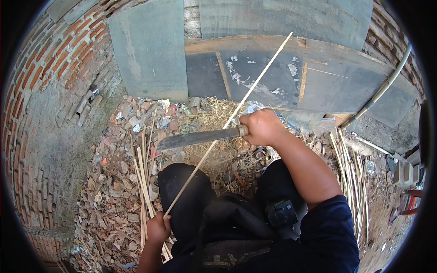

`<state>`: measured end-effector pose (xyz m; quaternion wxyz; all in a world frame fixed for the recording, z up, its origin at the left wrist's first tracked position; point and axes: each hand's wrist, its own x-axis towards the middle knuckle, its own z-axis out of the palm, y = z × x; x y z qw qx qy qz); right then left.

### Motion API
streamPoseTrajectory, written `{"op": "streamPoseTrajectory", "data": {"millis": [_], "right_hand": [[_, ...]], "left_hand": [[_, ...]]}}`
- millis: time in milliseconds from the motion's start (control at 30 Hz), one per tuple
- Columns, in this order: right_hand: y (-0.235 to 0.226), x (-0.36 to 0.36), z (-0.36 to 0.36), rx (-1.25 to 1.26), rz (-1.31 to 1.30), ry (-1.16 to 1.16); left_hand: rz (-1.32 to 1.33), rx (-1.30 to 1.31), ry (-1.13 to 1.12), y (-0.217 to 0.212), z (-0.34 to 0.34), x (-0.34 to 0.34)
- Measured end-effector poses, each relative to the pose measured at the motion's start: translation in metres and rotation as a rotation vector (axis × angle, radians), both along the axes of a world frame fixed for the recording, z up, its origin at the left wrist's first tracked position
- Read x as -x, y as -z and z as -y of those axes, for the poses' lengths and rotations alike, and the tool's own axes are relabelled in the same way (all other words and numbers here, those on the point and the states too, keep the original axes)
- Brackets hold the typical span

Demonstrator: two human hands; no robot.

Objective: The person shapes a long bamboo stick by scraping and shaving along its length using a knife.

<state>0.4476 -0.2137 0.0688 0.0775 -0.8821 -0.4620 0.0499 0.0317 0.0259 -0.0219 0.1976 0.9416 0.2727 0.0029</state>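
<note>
Left hand (pixel 158 228) gripping bamboo strip (pixel 227 122) — right hand (pixel 261 127), blade (pixel 198 138).

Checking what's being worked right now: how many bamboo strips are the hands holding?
1: a long bamboo strip, its near end in the left hand, crossing the machete blade gripped by the right hand.

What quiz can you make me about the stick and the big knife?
1. True or false: the right hand holds a knife.
2. Which hand grips the long bamboo strip at its near end? A left hand B right hand
3. Fill in: more split strips lie in a ___ on the ground beside the left knee.

Key: 1 true. 2 A. 3 bundle.
</note>
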Motion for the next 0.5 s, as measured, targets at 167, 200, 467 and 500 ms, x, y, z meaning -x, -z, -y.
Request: {"op": "streamPoseTrajectory", "data": {"millis": [167, 200, 467, 500], "right_hand": [[0.029, -0.055, 0.026, -0.235, -0.215, 0.412], [0.032, -0.048, 0.023, -0.236, -0.229, 0.396], [0.006, -0.009, -0.007, 0.046, -0.097, 0.051], [0.005, -0.018, 0.000, 0.032, -0.144, 0.113]], "left_hand": [[0.023, -0.037, -0.001, 0.004, 0.002, -0.008], [0.023, -0.029, 0.002, 0.002, 0.003, -0.007], [0.043, -0.104, 0.026, 0.004, 0.003, 0.000], [0.035, -0.123, 0.026, 0.009, 0.001, 0.001]]}}
